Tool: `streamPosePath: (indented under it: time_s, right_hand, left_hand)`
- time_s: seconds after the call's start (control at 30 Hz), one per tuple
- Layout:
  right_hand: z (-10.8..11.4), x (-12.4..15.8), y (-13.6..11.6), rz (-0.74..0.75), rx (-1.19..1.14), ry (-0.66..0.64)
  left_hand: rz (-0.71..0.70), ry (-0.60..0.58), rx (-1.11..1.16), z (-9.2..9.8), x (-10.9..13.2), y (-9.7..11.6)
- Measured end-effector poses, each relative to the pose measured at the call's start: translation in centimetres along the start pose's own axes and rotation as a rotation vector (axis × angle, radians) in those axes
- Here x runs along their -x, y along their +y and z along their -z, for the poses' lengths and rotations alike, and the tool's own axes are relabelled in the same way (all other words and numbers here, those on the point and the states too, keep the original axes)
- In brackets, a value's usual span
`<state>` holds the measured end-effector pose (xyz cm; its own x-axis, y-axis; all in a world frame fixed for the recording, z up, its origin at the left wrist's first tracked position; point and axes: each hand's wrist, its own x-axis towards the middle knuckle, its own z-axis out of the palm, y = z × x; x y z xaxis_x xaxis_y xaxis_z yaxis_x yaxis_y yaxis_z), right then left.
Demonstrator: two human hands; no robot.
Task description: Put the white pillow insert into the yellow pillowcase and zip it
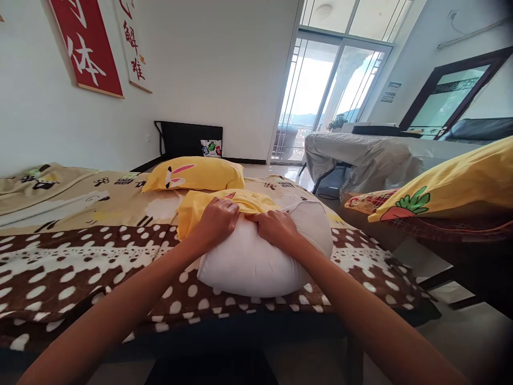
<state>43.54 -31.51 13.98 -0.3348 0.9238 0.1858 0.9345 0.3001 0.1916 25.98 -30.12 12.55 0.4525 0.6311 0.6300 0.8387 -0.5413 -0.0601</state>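
Observation:
A plump white pillow (260, 262) lies on the bed near its front edge. Its far part is covered by a yellow pillowcase (190, 211) that is bunched and folded along its opening. My left hand (219, 222) is closed on the pillowcase at the left of this opening, fingers curled over the fabric. Close beside it, my right hand (277, 227) pinches the pillowcase edge over the top of the pillow. Most fingertips are tucked into the cloth and hidden. The white pillow's right end bulges out uncovered past my right hand.
Behind lies a yellow rabbit-print pillow (212, 174) on the patterned blanket (100, 267). To the right, another yellow pillow (452, 184) with a carrot print rests on a raised surface. A plastic-covered table (360, 147) stands near the glass doors. A black panel (188, 139) leans by the wall.

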Motion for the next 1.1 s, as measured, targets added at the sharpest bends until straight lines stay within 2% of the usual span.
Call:
streamPosePath:
  time_s: [0.2, 0.3, 0.47, 0.57, 0.63, 0.73, 0.8, 0.87, 0.93, 1.0, 1.1]
  right_hand:
    - [-1.2, 0.8, 1.4, -0.067, -0.012, 0.019]
    - [-1.7, 1.4, 1.9, -0.093, -0.003, 0.037]
    - [-2.2, 2.1, 2.5, -0.151, 0.041, 0.098]
    - [-2.3, 2.4, 2.4, -0.177, 0.071, 0.146]
    - [-2.3, 2.8, 2.3, -0.169, 0.074, 0.181]
    - [-2.5, 3.6, 2.0, -0.120, 0.036, 0.283]
    - [-2.8, 4.4, 2.0, -0.089, -0.014, 0.413]
    - [-2.9, 5.5, 2.0, -0.077, -0.063, 0.566]
    - [-2.9, 6.8, 1.8, -0.043, -0.067, 0.646]
    - [-2.7, 8.0, 1.5, 0.030, -0.018, 0.591]
    - [-2.2, 9.0, 0.8, 0.125, 0.056, 0.406]
  left_hand:
    - [-0.036, -0.071, -0.017, 0.6, 1.0, 1.6]
    - [0.007, -0.102, 0.060, 0.6, 1.2, 2.3]
    - [0.115, -0.226, 0.220, 1.5, 1.3, 3.8]
    - [0.100, -0.278, 0.121, 1.6, 1.7, 4.8]
    - [0.101, -0.292, 0.046, 1.0, 2.1, 5.3]
    - [0.129, -0.250, 0.030, -0.6, 2.9, 5.5]
    - [0.161, -0.204, 0.080, -1.5, 3.4, 5.3]
    - [0.192, -0.166, 0.129, -2.0, 3.6, 4.8]
    - [0.221, -0.144, 0.150, -2.1, 3.6, 4.3]
    - [0.239, -0.134, 0.141, -2.0, 3.5, 3.9]
    - [0.201, -0.086, 0.081, -1.7, 3.0, 3.8]
